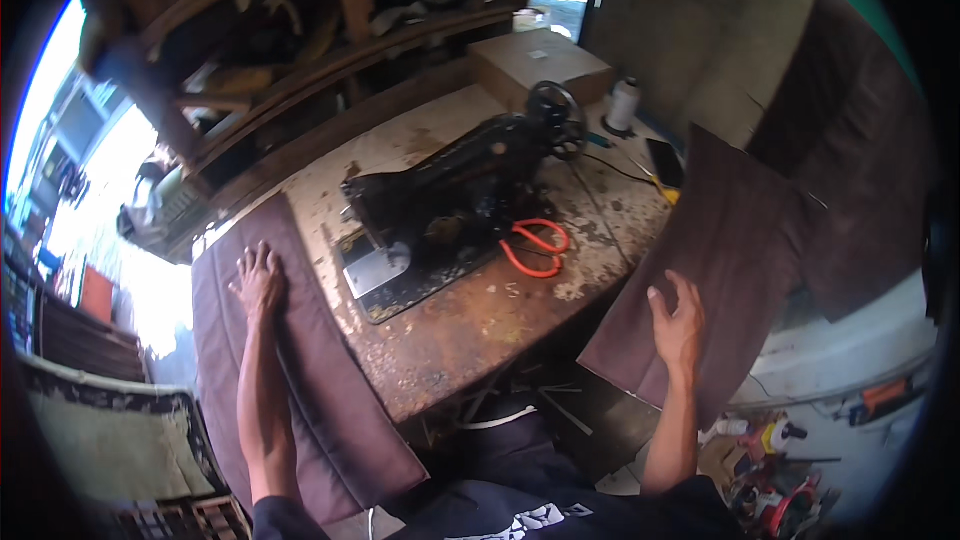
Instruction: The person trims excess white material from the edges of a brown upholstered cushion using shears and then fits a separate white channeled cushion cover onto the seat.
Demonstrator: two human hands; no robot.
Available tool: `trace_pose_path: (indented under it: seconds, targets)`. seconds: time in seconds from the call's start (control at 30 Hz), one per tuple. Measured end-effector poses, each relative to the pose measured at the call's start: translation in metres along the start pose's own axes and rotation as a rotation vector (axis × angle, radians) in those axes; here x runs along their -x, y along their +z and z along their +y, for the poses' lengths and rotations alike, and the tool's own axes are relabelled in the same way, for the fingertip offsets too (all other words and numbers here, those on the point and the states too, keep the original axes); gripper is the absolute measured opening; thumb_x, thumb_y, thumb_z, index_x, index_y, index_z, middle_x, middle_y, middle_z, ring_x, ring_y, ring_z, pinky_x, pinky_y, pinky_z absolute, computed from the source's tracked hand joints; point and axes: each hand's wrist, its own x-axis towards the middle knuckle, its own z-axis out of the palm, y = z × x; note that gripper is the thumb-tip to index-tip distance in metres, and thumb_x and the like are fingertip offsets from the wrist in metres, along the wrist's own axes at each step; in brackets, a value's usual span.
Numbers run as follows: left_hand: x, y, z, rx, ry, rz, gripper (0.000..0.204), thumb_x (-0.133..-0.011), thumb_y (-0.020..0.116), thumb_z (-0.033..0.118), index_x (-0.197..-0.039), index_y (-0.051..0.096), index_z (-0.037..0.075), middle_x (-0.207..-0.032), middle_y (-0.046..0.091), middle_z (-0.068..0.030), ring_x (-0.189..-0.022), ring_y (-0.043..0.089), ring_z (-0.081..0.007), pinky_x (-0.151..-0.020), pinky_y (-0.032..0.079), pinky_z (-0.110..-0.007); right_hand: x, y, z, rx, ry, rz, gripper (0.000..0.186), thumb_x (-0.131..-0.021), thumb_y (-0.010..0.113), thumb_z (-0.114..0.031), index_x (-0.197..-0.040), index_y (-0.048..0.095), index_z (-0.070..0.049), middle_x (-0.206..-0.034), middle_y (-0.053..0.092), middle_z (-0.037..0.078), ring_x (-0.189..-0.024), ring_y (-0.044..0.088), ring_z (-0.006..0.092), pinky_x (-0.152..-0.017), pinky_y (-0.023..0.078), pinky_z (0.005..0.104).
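Observation:
My left hand [259, 282] lies with fingers stretched on a long, padded brown fabric panel [330, 420], which hangs over the left side of the worn wooden table. At the right, my right hand [680, 320] hovers at or just over a second brown fabric piece [740, 240]; its fingers are bent and apart, and nothing shows in them. Whether it touches the cloth I cannot tell. Between my hands stands a black sewing machine [450, 180] with a handwheel [556, 120]. Orange-handled scissors [537, 247] lie against its base.
The table [440, 360] has peeling, stained paint. Toward its back right are a cardboard box [540, 65], a white thread cone [622, 105] and a dark phone [664, 162]. Wooden shelves [350, 50] stand behind. More brown cloth [860, 160] hangs at the right, above cluttered tools [780, 500].

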Motion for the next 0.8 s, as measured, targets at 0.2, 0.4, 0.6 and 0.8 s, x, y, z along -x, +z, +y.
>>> trace_pose_path:
  seconds: [0.2,0.4,0.6,0.8]
  targets:
    - [0.028,0.002,0.006,-0.051,0.153,-0.018,0.06,-0.108,0.036,0.049,-0.163,0.036,0.024,-0.172,0.025,-0.011,-0.16,0.017,-0.0364,-0.124,0.01,-0.069,-0.006,-0.048,0.161,0.807,0.791,0.271,0.078,-0.095,0.066,-0.054,-0.156,0.042,-0.012,-0.15,0.047,0.024,-0.142,0.042,0.0466,-0.114,0.035,0.0607]
    - [0.092,-0.029,-0.026,0.026,0.569,-0.135,0.059,-0.102,0.051,0.039,-0.158,0.045,0.02,-0.169,0.032,-0.0124,-0.159,0.02,-0.0384,-0.125,0.009,-0.067,-0.016,-0.083,0.368,0.089,0.81,0.23,0.118,-0.085,0.064,-0.079,-0.158,0.031,0.007,-0.16,0.04,0.027,-0.146,0.042,0.039,-0.12,0.033,0.043]
    - [0.144,-0.046,-0.069,0.359,0.955,-0.462,0.046,-0.096,0.06,0.038,-0.136,0.071,0.017,-0.158,0.05,-0.0118,-0.154,0.035,-0.0344,-0.126,0.011,-0.063,-0.007,-0.168,0.435,-0.058,0.5,0.332,0.074,-0.102,0.063,-0.049,-0.156,0.044,-0.002,-0.162,0.044,0.012,-0.139,0.05,0.0297,-0.118,0.038,0.0406]
    - [0.24,-0.06,-0.068,0.33,0.845,-0.214,0.046,-0.098,0.061,0.037,-0.139,0.067,0.018,-0.155,0.053,-0.0129,-0.147,0.043,-0.0337,-0.126,0.02,-0.06,-0.064,-0.176,0.177,-0.346,0.461,0.38,0.073,-0.099,0.067,-0.043,-0.155,0.046,-0.002,-0.159,0.046,0.015,-0.136,0.052,0.0313,-0.115,0.042,0.0427]
